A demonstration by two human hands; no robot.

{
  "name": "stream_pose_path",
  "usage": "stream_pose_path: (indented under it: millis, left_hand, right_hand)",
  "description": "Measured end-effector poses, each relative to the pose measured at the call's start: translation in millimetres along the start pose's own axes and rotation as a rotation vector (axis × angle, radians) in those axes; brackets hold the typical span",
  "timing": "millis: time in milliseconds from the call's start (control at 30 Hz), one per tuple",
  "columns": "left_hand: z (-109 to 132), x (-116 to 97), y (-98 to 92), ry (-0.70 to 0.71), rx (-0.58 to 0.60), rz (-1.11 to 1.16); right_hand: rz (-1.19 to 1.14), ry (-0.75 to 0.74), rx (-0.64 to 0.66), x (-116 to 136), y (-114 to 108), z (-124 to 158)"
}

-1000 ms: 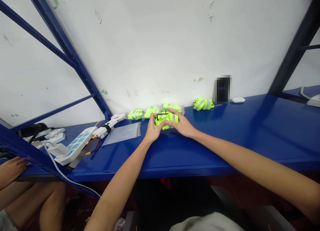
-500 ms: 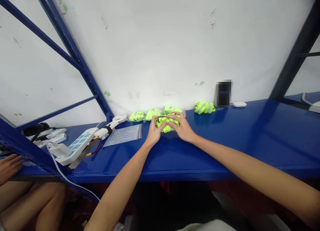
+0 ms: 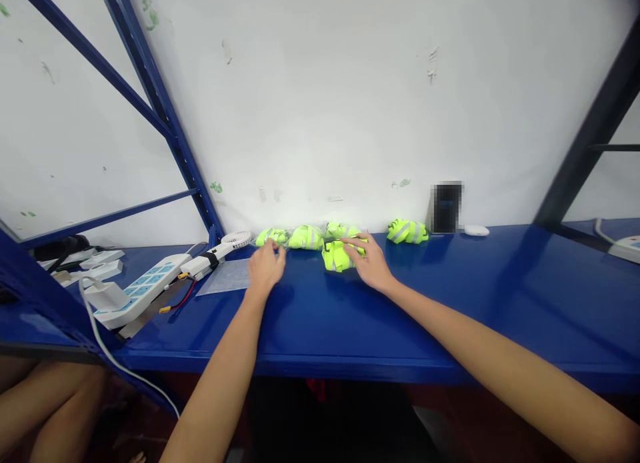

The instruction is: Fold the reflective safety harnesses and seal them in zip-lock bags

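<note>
Yellow bundle | right fingers touching | well back from table edge

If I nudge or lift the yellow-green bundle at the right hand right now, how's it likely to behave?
Probably soft: the yellow-green bundle looks like folded fabric, so expect it to give when squeezed. Likely light for its size, if it's cloth throughout. Pushed, it may slide more than roll, given its lumpy shape on the glossy blue tabletop.
</note>
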State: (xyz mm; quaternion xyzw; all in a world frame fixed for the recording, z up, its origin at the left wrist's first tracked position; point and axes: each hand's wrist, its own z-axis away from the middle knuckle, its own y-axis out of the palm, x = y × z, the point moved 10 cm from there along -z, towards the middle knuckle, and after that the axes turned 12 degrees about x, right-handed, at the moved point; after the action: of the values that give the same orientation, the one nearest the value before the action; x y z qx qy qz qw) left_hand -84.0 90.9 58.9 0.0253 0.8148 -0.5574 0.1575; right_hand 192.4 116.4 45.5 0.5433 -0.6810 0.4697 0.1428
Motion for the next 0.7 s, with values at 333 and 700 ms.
stream_pose_path:
  millis: [333, 700]
  left_hand:
    - [-7, 68, 35.6, -0.172, 0.388, -0.135]
    - [-7, 38, 17.6, -0.028, 0.23, -0.084]
  right_hand:
    - [0.053, 0.057, -0.027, -13, -4, -5]
    - [-0.108, 0.113, -0.055, -23, 0, -4]
